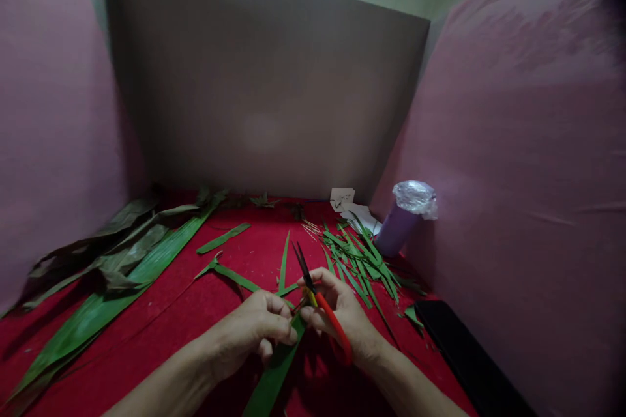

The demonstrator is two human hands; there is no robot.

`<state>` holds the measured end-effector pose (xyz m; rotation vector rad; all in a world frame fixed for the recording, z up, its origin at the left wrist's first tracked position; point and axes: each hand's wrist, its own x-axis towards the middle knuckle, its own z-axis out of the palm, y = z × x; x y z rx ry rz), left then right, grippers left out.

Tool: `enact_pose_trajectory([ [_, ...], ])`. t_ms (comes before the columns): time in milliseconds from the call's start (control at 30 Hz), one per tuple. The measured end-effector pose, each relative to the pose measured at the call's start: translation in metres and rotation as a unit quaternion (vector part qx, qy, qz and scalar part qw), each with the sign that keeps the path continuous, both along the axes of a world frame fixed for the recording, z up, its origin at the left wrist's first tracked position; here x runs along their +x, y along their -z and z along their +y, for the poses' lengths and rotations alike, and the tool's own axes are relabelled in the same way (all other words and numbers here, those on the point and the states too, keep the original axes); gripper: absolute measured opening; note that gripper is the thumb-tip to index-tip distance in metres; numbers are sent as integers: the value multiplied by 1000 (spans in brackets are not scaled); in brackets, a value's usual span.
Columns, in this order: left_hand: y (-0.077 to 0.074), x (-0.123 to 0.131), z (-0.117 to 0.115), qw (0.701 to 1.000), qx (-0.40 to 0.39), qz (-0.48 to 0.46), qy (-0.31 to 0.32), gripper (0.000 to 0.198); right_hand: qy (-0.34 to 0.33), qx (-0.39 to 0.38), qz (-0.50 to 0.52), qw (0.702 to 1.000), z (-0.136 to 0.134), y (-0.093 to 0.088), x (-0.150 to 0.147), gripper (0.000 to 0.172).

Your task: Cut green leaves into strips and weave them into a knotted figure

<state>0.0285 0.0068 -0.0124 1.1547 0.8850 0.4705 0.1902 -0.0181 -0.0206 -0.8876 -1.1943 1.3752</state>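
My left hand [264,326] is closed, its thumb and fingers pinching the edge of a long green leaf strip [274,374]. The strip runs down toward the bottom edge of the view. Close beside it, my right hand [342,313] is closed around scissors [333,322] with red-orange handles, their dark blades pointing up and away and slightly parted. The right thumb and fingertip also touch the strip's upper end. Thinner leaf pieces [285,260] stick out beyond the hands. What lies between the fingertips is partly hidden.
Large green and dried leaves [147,267] lie at left on the red cloth [180,332]. Cut leaf strips [359,260] are heaped at right, near thin sticks [312,229], white papers [362,216] and a purple cup [398,228] topped with clear plastic. A black flat object [464,352] lies at lower right.
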Motion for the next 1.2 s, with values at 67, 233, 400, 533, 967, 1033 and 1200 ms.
enact_pose_trajectory([
  [67, -4, 0, -2, 1000, -11, -19, 7, 11, 26, 4, 0, 1000, 0, 0, -1, 37],
  [233, -12, -2, -2, 998, -11, -57, 32, 23, 139, -3, 41, 989, 5, 0, 2, 34],
  [400, -19, -8, 6, 998, 25, -55, 17, 35, 206, -8, 63, 976, 8, 0, 5, 35],
  [533, -25, -17, 12, 998, 29, -62, 7, 33, 236, -13, 102, 966, 10, -1, 5, 37],
  [967, 5, 17, 3, 962, -6, -208, -178, 25, 275, -41, 277, 920, 7, -4, 3, 30],
  [1033, 12, 25, -1, 955, -2, -212, -207, 22, 273, -52, 297, 913, 5, -3, -3, 29],
  [1200, 19, 35, -7, 955, -11, -216, -200, 19, 271, -51, 306, 911, 2, 1, -21, 29],
])
